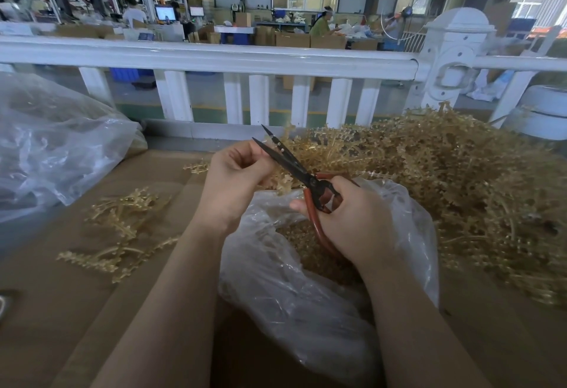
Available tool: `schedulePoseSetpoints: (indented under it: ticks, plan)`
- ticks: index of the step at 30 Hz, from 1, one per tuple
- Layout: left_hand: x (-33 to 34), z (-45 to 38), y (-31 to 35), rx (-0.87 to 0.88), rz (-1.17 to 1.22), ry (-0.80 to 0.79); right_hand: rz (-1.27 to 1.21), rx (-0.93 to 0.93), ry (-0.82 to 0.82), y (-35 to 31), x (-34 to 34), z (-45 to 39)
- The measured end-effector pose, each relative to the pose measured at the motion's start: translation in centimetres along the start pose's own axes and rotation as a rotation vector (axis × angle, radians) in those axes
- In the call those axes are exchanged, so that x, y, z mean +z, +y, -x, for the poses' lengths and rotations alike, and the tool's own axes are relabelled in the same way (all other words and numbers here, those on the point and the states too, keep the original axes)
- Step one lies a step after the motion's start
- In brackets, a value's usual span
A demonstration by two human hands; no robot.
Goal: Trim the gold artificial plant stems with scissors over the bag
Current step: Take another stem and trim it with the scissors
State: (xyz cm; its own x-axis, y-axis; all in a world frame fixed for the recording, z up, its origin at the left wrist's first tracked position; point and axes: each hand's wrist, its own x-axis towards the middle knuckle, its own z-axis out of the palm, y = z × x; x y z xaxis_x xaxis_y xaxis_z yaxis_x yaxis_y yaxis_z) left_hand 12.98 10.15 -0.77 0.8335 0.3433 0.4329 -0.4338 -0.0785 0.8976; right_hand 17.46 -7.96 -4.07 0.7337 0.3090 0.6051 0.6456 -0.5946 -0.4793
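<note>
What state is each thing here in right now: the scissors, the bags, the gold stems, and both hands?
Scissors: blades open, pointing up and away, above the bag.
Right hand: grips the red scissor handles.
Left hand: fingers curled, pinching a gold stem by the blades.
Clear bag: open, gold trimmings inside.
Big stem heap: piled loose on the right.
Small stem pile: lying flat on cardboard, left.
Second plastic bag: crumpled, far left.
</note>
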Motion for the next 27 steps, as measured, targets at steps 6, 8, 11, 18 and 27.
schedulePoseSetpoints:
  ticks: [6,8,11,18,27]
  plan:
    - [0.34,0.05,-0.35,-0.003,0.069,-0.068,-0.044,0.032,-0.01,-0.32,-0.16,-0.03]
    - [0.41,0.02,-0.52,-0.011,0.074,-0.084,-0.057,0.047,-0.013,-0.34,-0.2,0.01]
    - [0.44,0.03,-0.68,-0.04,0.11,-0.112,-0.063,0.062,-0.007,-0.17,-0.04,0.03]
    - [0.33,0.08,-0.56,-0.05,0.1,-0.135,-0.088,0.058,0.04,-0.3,0.23,0.03]
    - [0.02,0.15,-0.4,-0.04,0.081,-0.157,-0.052,0.04,0.036,-0.1,0.27,0.08]
